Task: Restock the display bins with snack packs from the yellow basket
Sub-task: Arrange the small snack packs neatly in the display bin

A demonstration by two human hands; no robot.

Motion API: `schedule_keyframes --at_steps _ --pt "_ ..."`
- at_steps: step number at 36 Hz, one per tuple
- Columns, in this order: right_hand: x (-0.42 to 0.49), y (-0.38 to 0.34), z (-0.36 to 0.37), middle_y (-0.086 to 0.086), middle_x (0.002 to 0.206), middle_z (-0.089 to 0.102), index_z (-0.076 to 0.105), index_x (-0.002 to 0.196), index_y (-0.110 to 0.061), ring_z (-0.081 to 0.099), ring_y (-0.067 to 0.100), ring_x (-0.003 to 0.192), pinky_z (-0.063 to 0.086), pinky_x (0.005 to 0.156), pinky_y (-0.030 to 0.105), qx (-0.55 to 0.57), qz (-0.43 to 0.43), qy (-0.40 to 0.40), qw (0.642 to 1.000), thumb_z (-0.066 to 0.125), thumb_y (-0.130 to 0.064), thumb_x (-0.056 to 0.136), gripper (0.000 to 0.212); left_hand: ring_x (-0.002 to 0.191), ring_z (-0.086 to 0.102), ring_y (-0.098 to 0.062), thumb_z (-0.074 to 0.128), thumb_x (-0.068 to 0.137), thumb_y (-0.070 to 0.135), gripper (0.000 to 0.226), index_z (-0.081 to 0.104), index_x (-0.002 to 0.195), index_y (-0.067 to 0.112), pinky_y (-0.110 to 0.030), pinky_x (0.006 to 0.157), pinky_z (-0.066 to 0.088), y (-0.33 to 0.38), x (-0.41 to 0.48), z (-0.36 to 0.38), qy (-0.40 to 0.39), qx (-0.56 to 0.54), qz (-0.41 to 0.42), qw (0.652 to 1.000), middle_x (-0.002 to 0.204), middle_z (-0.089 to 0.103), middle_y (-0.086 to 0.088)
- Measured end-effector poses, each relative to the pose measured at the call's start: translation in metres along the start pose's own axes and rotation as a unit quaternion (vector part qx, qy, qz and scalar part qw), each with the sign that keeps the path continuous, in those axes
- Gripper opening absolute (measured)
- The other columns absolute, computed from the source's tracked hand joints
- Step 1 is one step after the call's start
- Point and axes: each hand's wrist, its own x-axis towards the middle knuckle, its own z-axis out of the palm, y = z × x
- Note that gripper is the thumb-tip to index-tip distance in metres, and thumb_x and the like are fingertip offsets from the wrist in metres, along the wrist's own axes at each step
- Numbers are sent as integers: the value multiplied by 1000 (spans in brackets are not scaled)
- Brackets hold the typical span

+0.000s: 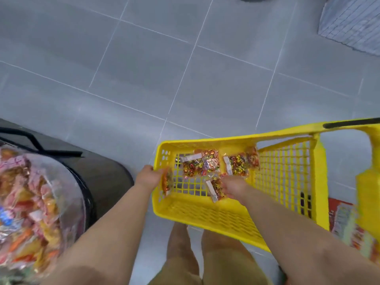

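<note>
The yellow basket stands on the grey floor in front of my legs. Several clear snack packs of foil-wrapped candy lie on its lattice bottom. My left hand grips the basket's left wall at the rim, fingers curled over it, with an orange pack just inside against that wall. My right hand reaches into the basket and holds one snack pack with a white label strip. A display bin full of mixed snack packs sits at the far left.
A dark round stand with a black wire frame carries the bin on the left. Red and yellow packaged goods lie at the right behind the basket. The basket's black-gripped handle sticks out to the upper right. Grey tiled floor lies ahead.
</note>
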Motion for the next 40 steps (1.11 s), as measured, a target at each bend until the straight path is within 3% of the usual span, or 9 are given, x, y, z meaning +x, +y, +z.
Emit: schedule_keyframes --at_steps 5,8,12,19,23,31,34,37,40 --pt "46 -11 13 -6 71 45 46 71 -21 42 3 59 40 54 14 -145 6 -19 989 43 -11 96 27 102 59 -37 45 101 34 37 61 111 1 -37 81 43 -4 17 29 87 -53 12 995 110 65 -21" --pt "72 -16 23 3 84 52 55 94 -14 47 14 69 39 62 27 -178 -11 -3 984 46 -15 94 9 93 60 -37 45 100 33 29 60 99 8 -37 76 45 -9 16 39 152 -77 31 985 97 64 -16" --pt "102 -18 41 5 137 46 46 136 -14 48 25 122 39 95 28 -140 -40 19 989 57 -15 89 48 89 60 -36 47 99 31 27 60 96 8 -37 75 45 -11 21 40 167 -79 44 982 94 64 -15" --pt "134 -18 83 6 125 56 47 131 -15 55 12 81 41 64 21 -118 -50 27 991 71 -28 81 57 87 59 -34 50 98 30 24 60 94 8 -38 77 47 -15 24 42 189 -76 53 978 89 61 -11" --pt "137 -15 100 8 141 47 45 138 -14 47 27 124 37 92 27 -169 -57 6 984 68 -43 82 68 72 54 -27 50 98 31 22 57 88 12 -33 67 45 -14 25 42 191 -67 55 978 78 54 -3" --pt "104 -7 78 -3 99 55 50 124 -14 53 13 78 43 68 27 -83 -89 44 992 67 -30 86 45 98 61 -37 52 97 34 32 58 114 9 -38 79 46 -12 24 43 181 -88 45 978 104 64 -16" --pt "78 4 49 -4 118 51 52 130 -16 51 14 98 49 86 33 6 -68 44 997 73 -31 81 56 124 43 -36 60 92 32 59 42 138 -1 -41 104 30 -12 12 45 238 -26 156 958 131 51 -25" --pt "48 15 22 -6 133 42 48 135 -19 48 16 114 55 77 34 147 -34 -41 988 75 -23 78 63 111 39 -31 65 85 31 57 53 124 -8 -41 98 28 -8 -6 59 304 31 311 900 115 54 -29" --pt "30 25 3 7 140 45 52 127 -11 53 26 118 57 64 34 299 11 -145 943 72 -12 69 62 103 52 -13 71 85 30 56 47 132 11 -30 92 43 6 -26 82 142 -95 304 937 109 54 -3"
